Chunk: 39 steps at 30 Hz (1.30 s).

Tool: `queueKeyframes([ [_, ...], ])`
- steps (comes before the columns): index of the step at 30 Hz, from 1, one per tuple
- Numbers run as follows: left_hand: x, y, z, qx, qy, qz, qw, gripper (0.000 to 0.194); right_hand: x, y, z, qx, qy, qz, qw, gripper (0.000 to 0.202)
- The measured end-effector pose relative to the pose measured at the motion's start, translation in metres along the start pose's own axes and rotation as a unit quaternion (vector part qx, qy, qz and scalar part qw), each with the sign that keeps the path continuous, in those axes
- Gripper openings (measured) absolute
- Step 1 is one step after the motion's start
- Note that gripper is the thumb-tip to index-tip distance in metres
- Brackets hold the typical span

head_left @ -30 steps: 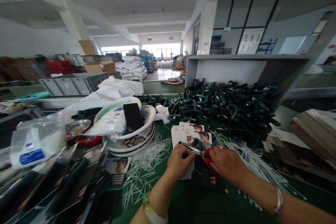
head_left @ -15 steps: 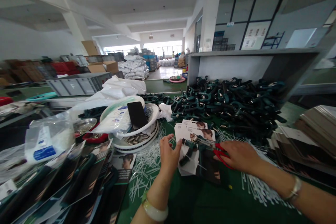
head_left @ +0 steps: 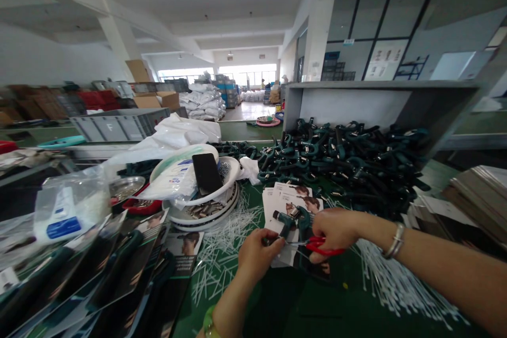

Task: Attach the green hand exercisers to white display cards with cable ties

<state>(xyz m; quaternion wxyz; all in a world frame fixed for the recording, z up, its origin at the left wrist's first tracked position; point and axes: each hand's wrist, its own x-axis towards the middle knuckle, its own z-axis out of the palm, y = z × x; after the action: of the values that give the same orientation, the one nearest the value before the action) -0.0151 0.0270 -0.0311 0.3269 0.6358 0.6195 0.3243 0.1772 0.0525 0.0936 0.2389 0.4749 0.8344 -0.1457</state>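
In my right hand [head_left: 330, 232] are red-handled scissors [head_left: 322, 246], their blades pointing left across the green and black tool [head_left: 304, 222]. That tool lies on a stack of printed cards [head_left: 273, 203]. My left hand [head_left: 259, 256] is closed at the tool's left handle, near the blade tips. Its fingertips pinch the dark handle end. Whether the blades touch a tie is too small to tell. Loose white cable ties [head_left: 217, 253] lie left of the cards, and a bundle of white ties [head_left: 396, 280] lies under my right forearm.
Many green and black tools [head_left: 340, 153] are heaped behind the cards. White bowls [head_left: 206, 211] with metal parts and a phone [head_left: 207, 174] stand at left centre. Carded tools [head_left: 119, 274] fill the front left. Card stacks [head_left: 475, 206] stand at the right.
The scissors have moved left and down onto the tool. My left hand has lowered and closed its fingers at the tool's handle, having been raised with thumb and fingers apart.
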Motion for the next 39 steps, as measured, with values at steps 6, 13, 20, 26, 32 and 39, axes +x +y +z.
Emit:
queueKeyframes([
  [6, 0.008, -0.012, 0.004, -0.069, -0.023, -0.014, 0.997, 0.031, 0.023, 0.002, -0.019, 0.038, -0.113, -0.002, 0.993, 0.051],
  [13, 0.012, -0.019, 0.006, -0.124, -0.049, -0.003, 0.991, 0.032, 0.050, 0.015, -0.024, 0.090, -0.173, -0.005, 0.981, 0.050],
  [20, 0.010, -0.014, 0.004, -0.098, -0.028, 0.027, 0.994, 0.028, 0.045, 0.023, -0.010, 0.108, -0.129, -0.057, 0.984, 0.050],
  [26, 0.001, -0.014, 0.007, -0.084, 0.014, 0.032, 0.996, 0.028, 0.016, 0.047, 0.023, 0.213, -0.107, -0.086, 0.967, 0.046],
  [32, -0.003, -0.012, 0.007, -0.032, 0.073, 0.099, 0.992, 0.018, -0.015, 0.100, 0.101, 0.244, 0.163, 0.115, 0.949, 0.043],
  [39, -0.033, -0.003, -0.078, -0.027, 0.263, 0.202, 0.943, 0.016, -0.008, 0.103, 0.158, 0.173, 0.211, 0.172, 0.946, 0.028],
])
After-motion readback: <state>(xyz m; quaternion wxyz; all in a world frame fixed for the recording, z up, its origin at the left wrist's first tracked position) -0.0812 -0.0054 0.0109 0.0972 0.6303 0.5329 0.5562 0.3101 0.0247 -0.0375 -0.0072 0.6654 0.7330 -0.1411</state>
